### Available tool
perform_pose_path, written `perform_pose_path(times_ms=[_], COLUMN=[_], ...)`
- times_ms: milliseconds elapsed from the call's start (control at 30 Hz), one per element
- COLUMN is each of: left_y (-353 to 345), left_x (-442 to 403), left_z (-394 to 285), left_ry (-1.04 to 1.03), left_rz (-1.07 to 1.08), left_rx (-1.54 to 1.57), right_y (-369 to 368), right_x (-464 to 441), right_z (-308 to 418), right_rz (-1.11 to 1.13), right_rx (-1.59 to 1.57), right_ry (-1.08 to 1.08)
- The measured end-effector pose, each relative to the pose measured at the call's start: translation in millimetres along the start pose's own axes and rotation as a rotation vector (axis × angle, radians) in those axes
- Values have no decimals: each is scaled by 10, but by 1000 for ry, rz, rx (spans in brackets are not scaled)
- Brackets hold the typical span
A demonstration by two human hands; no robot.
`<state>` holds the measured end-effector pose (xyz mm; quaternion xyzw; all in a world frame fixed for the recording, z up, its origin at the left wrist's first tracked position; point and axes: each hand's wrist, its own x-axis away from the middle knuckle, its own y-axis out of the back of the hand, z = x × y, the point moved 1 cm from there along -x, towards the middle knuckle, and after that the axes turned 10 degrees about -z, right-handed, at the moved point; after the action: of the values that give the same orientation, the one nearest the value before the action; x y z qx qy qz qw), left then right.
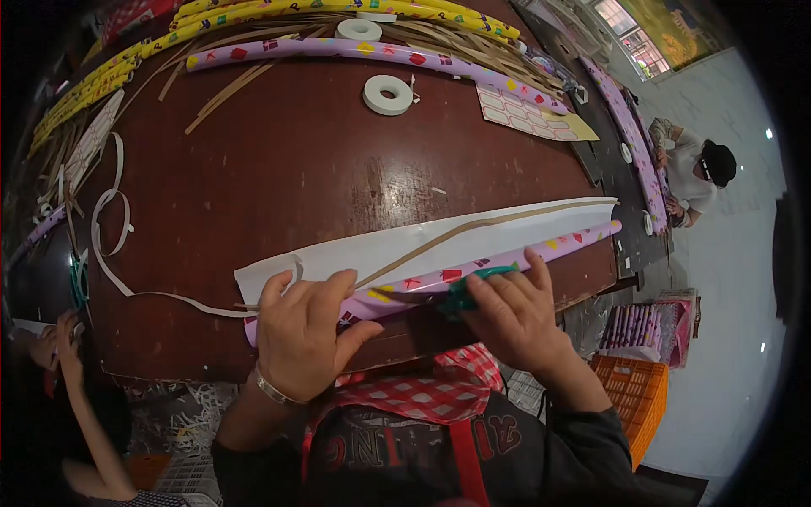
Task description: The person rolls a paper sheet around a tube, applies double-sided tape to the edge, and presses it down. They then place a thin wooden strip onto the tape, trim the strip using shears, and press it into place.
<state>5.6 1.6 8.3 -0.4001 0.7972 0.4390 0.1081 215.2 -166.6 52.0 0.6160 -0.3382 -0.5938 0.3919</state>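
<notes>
A lilac patterned wrapping paper roll (498, 260) lies along the near table edge, its sheet partly unrolled with the white back side (355, 249) up. A thin brown paper strip (439, 243) runs across that white side. My left hand (300, 334) rests by the roll's left end, thumb and fingers apart. A short bit of white tape stands by its fingertips. My right hand (515, 317) is closed around green-handled scissors (465, 291), whose blades point left over the roll. A long loose white tape (182, 304) trails from near my left hand towards the table's left side.
On the dark red table (279, 177) lie a white tape roll (389, 95), another lilac roll (372, 49), yellow rolls (279, 15), brown strips and a label sheet (532, 114). Co-workers' hands are at left and right. An orange crate (629, 397) stands lower right.
</notes>
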Motion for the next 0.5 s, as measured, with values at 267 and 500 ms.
perform_pose_path(times_ms=[267,500], left_y=[-18,-2], left_x=[-32,-58], left_z=[64,44], left_ry=[-68,-93], left_rz=[53,58], left_rx=[-12,-25], right_y=[-104,87], right_x=[-74,-180], right_z=[48,74], right_rz=[11,42], right_rx=[-34,-81], right_ry=[128,146])
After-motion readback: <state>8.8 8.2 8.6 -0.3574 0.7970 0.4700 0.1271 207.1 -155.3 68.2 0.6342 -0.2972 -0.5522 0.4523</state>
